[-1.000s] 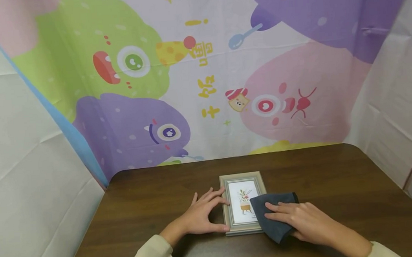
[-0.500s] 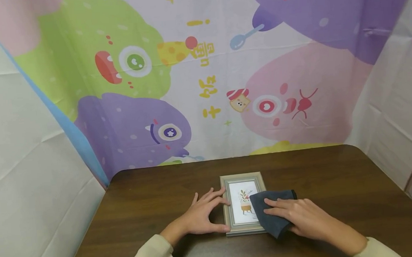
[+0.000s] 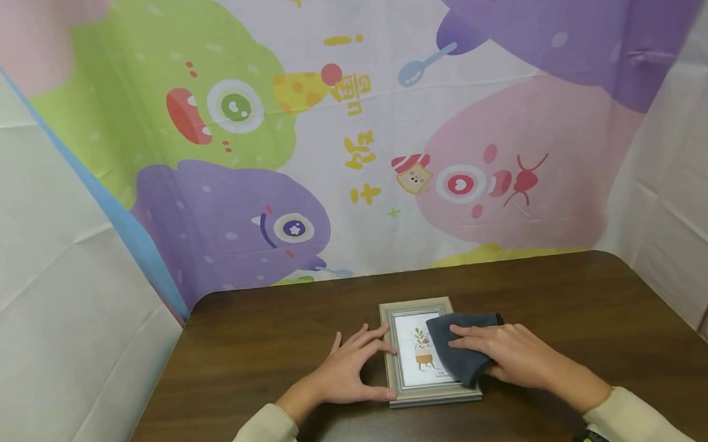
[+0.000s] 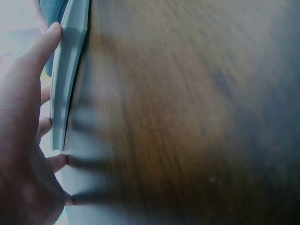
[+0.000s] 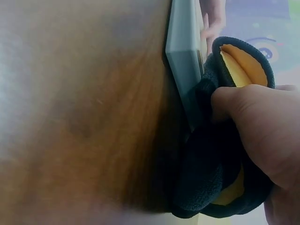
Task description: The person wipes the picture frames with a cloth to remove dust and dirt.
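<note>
A silver-beige picture frame (image 3: 416,305) with a drawing of a potted plant lies flat on the brown table. My left hand (image 3: 352,368) has its fingers spread along the frame's left border; thumb and fingertips touch the edge. In the left wrist view the thumb (image 4: 44,44) rests at the frame's near corner. My right hand (image 3: 517,354) holds a folded dark grey cloth (image 3: 443,337) against the right part of the frame, covering its right border. Seen from the right wrist, the thumb is bent over the cloth (image 5: 201,183), whose folds show an orange inner side.
The wooden table (image 3: 258,342) has rounded far corners. Behind it hangs a curtain (image 3: 386,246) printed with cartoon monsters, and pale cloth panels (image 3: 58,266) close in both sides. A dark band (image 3: 589,440) sits at the right cuff.
My right hand has slid the cloth away from me and slightly left over the frame, uncovering its lower right corner. The left hand stays at the left edge.
</note>
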A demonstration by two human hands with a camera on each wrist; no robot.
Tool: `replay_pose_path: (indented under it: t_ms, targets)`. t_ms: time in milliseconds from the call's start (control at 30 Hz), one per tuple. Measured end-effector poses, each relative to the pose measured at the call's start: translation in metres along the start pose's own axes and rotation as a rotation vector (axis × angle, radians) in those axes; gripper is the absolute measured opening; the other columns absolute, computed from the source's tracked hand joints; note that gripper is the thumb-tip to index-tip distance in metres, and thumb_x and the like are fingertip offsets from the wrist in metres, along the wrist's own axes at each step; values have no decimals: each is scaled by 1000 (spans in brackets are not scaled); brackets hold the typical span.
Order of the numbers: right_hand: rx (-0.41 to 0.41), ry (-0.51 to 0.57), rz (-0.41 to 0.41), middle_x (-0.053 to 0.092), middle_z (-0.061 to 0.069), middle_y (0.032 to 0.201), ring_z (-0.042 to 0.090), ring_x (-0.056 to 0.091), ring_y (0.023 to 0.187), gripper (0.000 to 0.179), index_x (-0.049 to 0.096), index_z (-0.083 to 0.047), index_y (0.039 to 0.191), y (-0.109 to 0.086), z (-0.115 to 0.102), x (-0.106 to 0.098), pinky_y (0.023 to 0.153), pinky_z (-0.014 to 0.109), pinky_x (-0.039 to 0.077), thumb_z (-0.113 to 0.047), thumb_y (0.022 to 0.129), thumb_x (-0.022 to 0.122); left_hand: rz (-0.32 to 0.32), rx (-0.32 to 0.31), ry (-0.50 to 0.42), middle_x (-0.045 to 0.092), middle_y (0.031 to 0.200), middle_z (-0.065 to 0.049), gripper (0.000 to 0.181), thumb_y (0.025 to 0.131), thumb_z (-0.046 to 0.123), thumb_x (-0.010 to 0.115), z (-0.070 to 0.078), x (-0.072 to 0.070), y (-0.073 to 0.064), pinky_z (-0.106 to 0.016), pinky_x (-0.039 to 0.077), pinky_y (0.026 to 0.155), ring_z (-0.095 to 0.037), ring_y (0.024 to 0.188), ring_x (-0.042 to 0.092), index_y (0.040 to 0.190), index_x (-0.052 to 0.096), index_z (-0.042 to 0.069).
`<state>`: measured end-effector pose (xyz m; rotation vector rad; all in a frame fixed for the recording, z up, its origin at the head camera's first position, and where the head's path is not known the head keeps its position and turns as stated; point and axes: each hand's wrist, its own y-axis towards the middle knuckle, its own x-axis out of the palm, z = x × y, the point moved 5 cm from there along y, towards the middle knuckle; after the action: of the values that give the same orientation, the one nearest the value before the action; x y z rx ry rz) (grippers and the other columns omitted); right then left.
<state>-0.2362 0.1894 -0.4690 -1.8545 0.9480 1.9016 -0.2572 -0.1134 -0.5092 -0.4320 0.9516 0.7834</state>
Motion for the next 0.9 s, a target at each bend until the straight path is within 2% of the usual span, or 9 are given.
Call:
replay_pose_path:
  t_ms: [67,100,167,267,300,367,500,667,900]
  targets:
    - [9,3,-4,75,10,153,34,87,106,60,78,-22,144,4,4,1,73,41,69,-8,87,94,-2,-1,1,34,188,-2,69,93,61,86,0,0,0,-96,10,125,-50,174,28,150,63,29]
    - [14,10,-4,75,10,153,29,87,95,60,78,-22,143,6,7,2,66,36,65,-6,87,93,-2,-2,2,34,188,-2,69,93,61,86,0,0,0,-96,10,125,-50,174,28,150,63,29]
    - [18,10,-1,75,11,153,25,86,88,60,78,-21,143,10,11,4,59,29,57,-4,86,92,-4,-1,3,34,188,-2,69,92,61,86,-1,0,0,-96,10,125,-50,174,28,150,63,30]
    - [29,8,-1,75,11,154,7,64,60,63,78,-20,143,17,16,6,50,21,34,1,85,90,-7,-1,4,33,188,-1,69,93,61,86,-1,0,0,-96,10,125,-50,174,28,150,63,30]
    - [33,8,-3,74,11,154,4,55,56,63,78,-20,142,19,18,6,50,20,28,3,84,90,-7,-1,4,33,188,-1,69,93,61,86,0,-1,0,-96,10,125,-50,174,28,150,63,30]
    - [39,3,-5,74,12,155,2,51,56,63,78,-19,142,24,21,6,51,20,25,3,85,90,-8,-1,2,33,188,-1,69,93,61,85,0,-1,0,-96,10,125,-50,174,27,150,63,30]
    - [63,12,-24,73,13,156,2,55,59,60,78,-17,142,33,29,8,52,20,29,2,87,88,-9,-1,2,33,188,0,69,93,61,85,0,-1,0,-96,10,125,-49,175,27,151,62,31]
    - [89,35,-48,71,13,158,1,38,52,58,78,-16,143,38,35,9,51,22,26,4,89,83,-9,0,7,32,188,0,69,93,61,85,-1,0,0,-96,10,126,-49,175,27,151,62,31]
    - [79,15,-48,72,14,157,5,64,62,57,77,-17,144,39,37,10,54,21,37,0,91,86,-6,-2,3,32,188,0,69,93,60,85,0,0,-1,-95,10,126,-49,175,27,151,63,29]
